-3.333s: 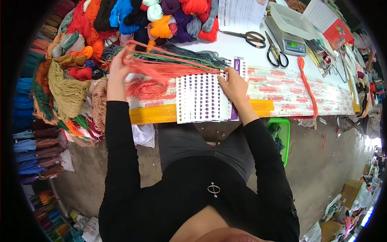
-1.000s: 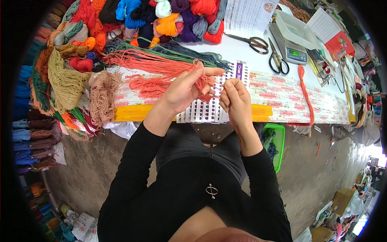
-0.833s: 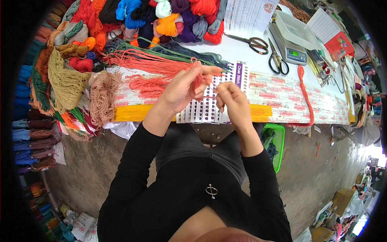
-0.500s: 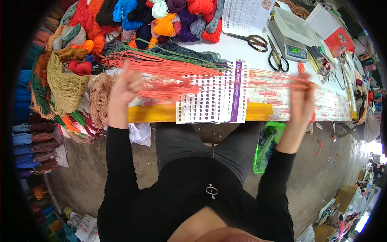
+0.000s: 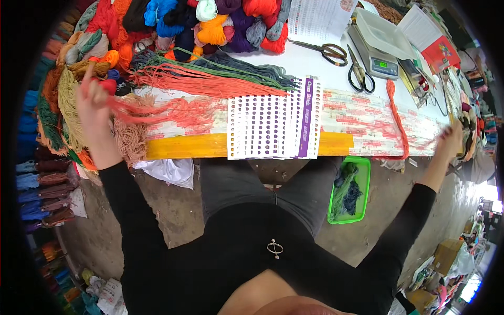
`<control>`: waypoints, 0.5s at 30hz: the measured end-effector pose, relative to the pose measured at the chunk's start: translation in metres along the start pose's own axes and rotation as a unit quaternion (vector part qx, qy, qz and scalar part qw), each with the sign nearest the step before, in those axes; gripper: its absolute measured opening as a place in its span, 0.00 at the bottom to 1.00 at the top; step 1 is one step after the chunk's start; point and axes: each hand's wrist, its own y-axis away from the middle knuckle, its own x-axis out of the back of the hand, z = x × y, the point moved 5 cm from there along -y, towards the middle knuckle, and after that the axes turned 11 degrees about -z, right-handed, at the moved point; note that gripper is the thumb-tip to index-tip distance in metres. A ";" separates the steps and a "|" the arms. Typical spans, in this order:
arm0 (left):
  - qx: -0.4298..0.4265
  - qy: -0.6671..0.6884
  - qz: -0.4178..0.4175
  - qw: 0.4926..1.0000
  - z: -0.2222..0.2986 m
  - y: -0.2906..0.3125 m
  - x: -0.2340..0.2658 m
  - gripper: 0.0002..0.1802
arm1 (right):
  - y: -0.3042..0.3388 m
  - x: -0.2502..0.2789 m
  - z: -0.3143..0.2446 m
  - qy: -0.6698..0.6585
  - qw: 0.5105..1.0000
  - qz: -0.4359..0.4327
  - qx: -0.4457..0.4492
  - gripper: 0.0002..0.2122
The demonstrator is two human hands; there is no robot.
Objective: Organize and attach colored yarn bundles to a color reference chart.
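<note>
My left hand (image 5: 94, 105) is at the table's left side, one finger raised and the others closed on loose coral thread (image 5: 178, 113). The thread trails right across the table, blurred. Far out right, past the table's edge, my right hand (image 5: 450, 137) is closed and smeared by motion; faint coral strands run toward it, but what its fingers hold is hidden. Between the hands lie white punched thread cards (image 5: 257, 128) with a purple strip (image 5: 308, 118). Coral strands (image 5: 210, 81) are attached along their upper part, beside green and dark grey ones. A coral skein (image 5: 397, 115) hangs over the front edge.
Balls and hanks of coloured yarn (image 5: 212, 31) crowd the back left. Two pairs of scissors (image 5: 334, 54), a digital scale (image 5: 382, 65) with a clear tray (image 5: 386, 34), and a printed chart (image 5: 320, 21) are at the back right. A green basket (image 5: 366, 197) sits below.
Both hands have moved apart, the left outward with coral thread, the right far out right. The strands that stretched across the cards are gone from there; the coral skein on the right now shows fully.
</note>
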 end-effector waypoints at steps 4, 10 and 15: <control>0.216 0.077 -0.143 0.963 -0.153 0.017 -0.133 0.25 | 0.121 -0.145 0.055 0.146 0.923 -0.355 0.028 0.10; 0.502 0.138 -0.196 0.831 -0.321 0.079 -0.211 0.29 | 0.239 -0.246 0.145 0.193 0.833 -0.515 -0.066 0.07; 0.577 0.089 -0.148 0.798 -0.346 0.088 -0.219 0.26 | 0.248 -0.254 0.166 0.313 0.820 -0.477 -0.042 0.11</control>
